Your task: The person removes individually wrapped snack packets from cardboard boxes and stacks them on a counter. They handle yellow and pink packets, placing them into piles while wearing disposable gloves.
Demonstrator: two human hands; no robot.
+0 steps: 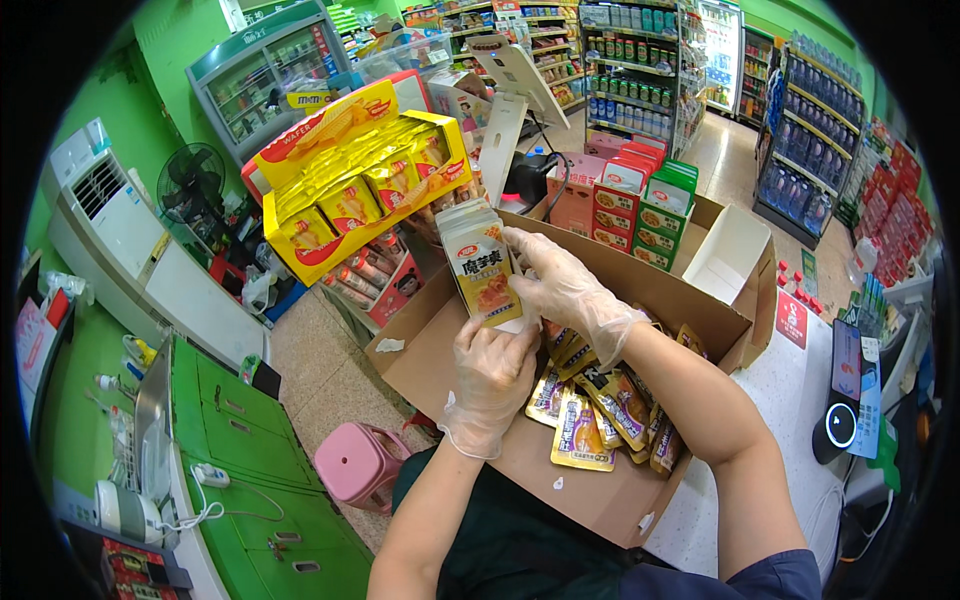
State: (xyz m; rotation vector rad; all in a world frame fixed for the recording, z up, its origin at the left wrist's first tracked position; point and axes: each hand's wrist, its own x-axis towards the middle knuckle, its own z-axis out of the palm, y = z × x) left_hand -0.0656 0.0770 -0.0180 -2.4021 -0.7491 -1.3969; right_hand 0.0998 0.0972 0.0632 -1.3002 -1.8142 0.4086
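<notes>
Both my hands wear clear plastic gloves and hold a white box of upright snack packets (pixel 484 262) over a large cardboard box (pixel 424 352). My left hand (pixel 491 375) grips its near, lower end. With thumb and fingers, my right hand (pixel 559 277) grasps its right side. The front packet is yellow and white and bears writing. Loose gold and purple snack pouches (pixel 585 427) lie in a heap in the cardboard box, below my right forearm. Red boxes (pixel 615 202) and green boxes (pixel 664 217) of packets stand beyond my right hand, beside an empty white box (pixel 727 255).
A yellow wafer display box (pixel 360 195) stands at the back left, above a box of wrapped sticks (pixel 375 277). The white counter (pixel 712 510) holds a round black device (pixel 836 427) at right. A pink stool (pixel 356 461) stands on the floor at left, near green cabinets (pixel 255 442).
</notes>
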